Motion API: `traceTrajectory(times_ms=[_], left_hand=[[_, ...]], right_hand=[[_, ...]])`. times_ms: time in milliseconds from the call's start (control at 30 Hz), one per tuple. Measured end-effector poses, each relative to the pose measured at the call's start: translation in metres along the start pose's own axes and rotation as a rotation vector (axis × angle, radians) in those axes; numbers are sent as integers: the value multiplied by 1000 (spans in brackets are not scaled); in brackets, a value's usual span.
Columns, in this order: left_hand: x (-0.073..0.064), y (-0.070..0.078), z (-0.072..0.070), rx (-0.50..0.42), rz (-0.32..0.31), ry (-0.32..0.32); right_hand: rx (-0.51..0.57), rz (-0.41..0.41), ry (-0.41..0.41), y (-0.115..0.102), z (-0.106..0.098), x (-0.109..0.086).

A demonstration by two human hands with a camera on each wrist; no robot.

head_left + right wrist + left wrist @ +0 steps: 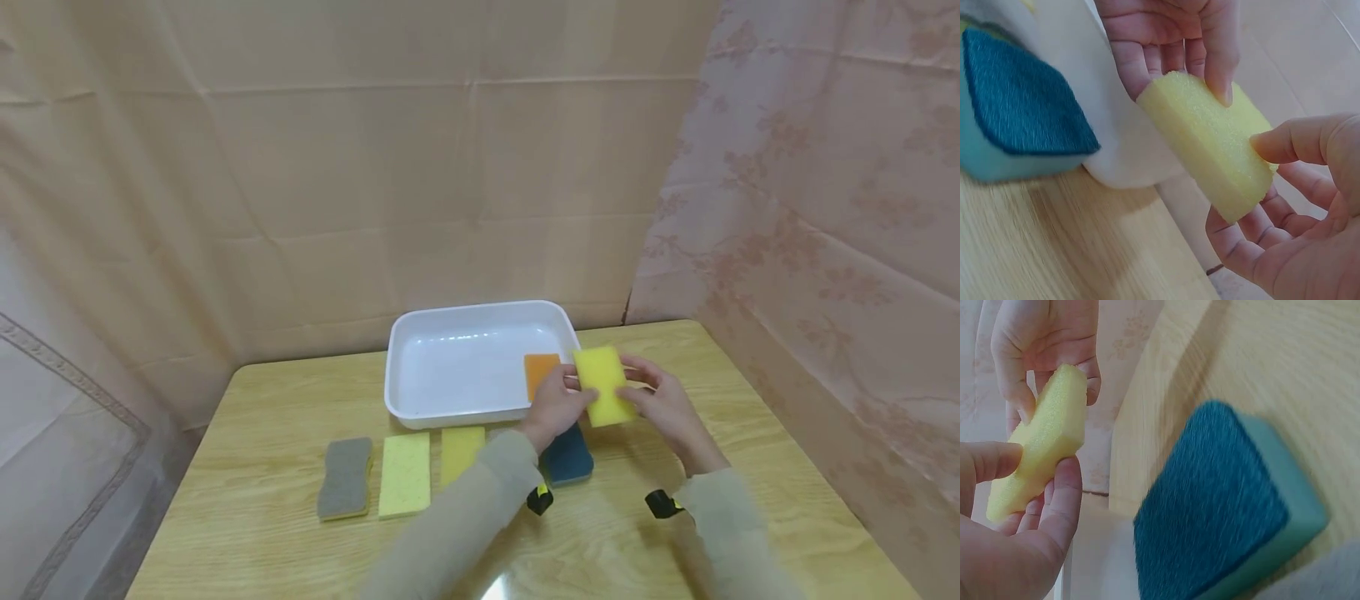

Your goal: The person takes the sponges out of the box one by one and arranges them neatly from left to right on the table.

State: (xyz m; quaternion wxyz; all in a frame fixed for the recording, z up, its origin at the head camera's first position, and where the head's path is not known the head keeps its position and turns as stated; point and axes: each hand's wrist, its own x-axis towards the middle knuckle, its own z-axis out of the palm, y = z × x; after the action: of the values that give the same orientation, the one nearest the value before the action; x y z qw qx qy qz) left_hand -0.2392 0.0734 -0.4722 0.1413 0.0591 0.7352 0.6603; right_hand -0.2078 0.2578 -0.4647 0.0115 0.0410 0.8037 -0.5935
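Note:
A bright yellow sponge (604, 387) is held up between both hands, over the table near the tray's right front corner. My left hand (557, 407) pinches its left side, thumb on the near face and fingers behind. On the opposite side my right hand (669, 410) grips it the same way. In the right wrist view the sponge (1207, 140) shows its thick pale edge. Below the left hand lies a blue-green sponge (567, 457) with a dark scouring face, also large in the left wrist view. An orange sponge (540, 372) lies inside the white tray (450, 414), partly behind the left hand.
Along the table (270, 433) in front of the tray lie a grey-topped sponge (345, 477), a pale yellow sponge (405, 475) and a yellow sponge (461, 450), the last partly covered by the left sleeve. Curtains hang behind the table and at its sides.

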Motion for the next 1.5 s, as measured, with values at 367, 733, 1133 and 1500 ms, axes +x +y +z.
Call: traceTrajectory(times_ms=[367, 733, 1133, 1500], left_hand=[[-10, -7, 23, -64, -66, -35], [-17, -18, 28, -21, -42, -82], [-23, -17, 24, 13, -87, -251], [-28, -15, 19, -129, -170, -329]], right_hand=[[-8, -2, 0, 18, -17, -15], [2, 24, -44, 30, -24, -23], [-47, 28, -112, 42, -32, -29], [-95, 57, -158, 42, -23, -30]])
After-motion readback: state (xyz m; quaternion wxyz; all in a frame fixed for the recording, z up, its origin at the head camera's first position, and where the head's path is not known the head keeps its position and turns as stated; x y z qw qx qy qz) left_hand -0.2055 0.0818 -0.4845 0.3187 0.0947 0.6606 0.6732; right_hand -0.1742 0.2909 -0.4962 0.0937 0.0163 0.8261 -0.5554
